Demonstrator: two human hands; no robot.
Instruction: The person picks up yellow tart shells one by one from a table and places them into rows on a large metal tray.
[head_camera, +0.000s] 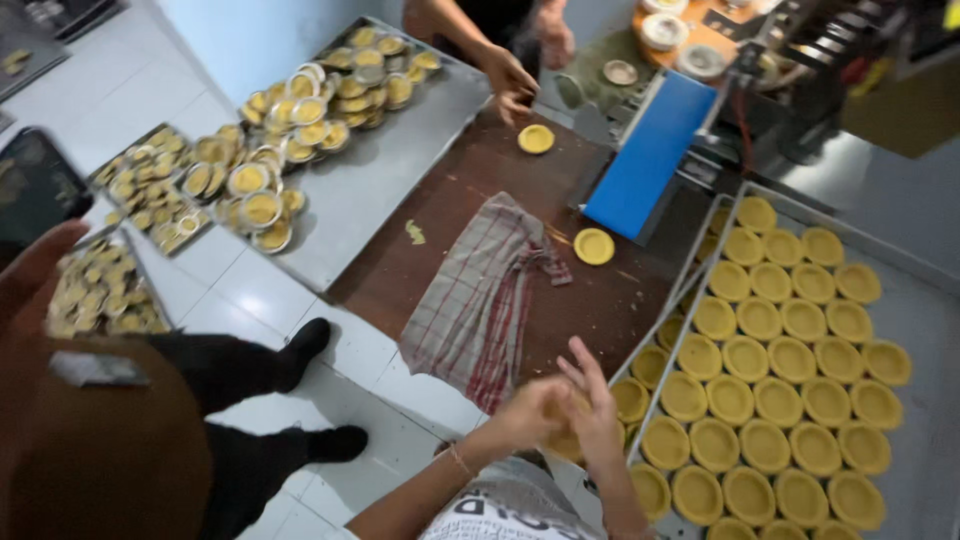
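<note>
My left hand (525, 412) and my right hand (597, 405) meet at the near edge of a brown table (470, 200). Between them they hold a yellow tart shell (565, 442), mostly hidden and blurred. My left hand cups it; my right hand's fingers are stretched over it. Just right of my hands lies a metal tray (935, 330) filled with rows of several yellow tart shells (770, 400). A checked cloth (480, 300) hangs over the table edge to the left of my hands.
Two loose tart shells (594, 246) (536, 138) lie on the table near a blue conveyor belt (650, 150). Another person's hand (510, 80) reaches in at the far side. A standing person in black trousers (240, 370) holds a phone (35, 185). Trays of filled tins (290, 110) sit at the left.
</note>
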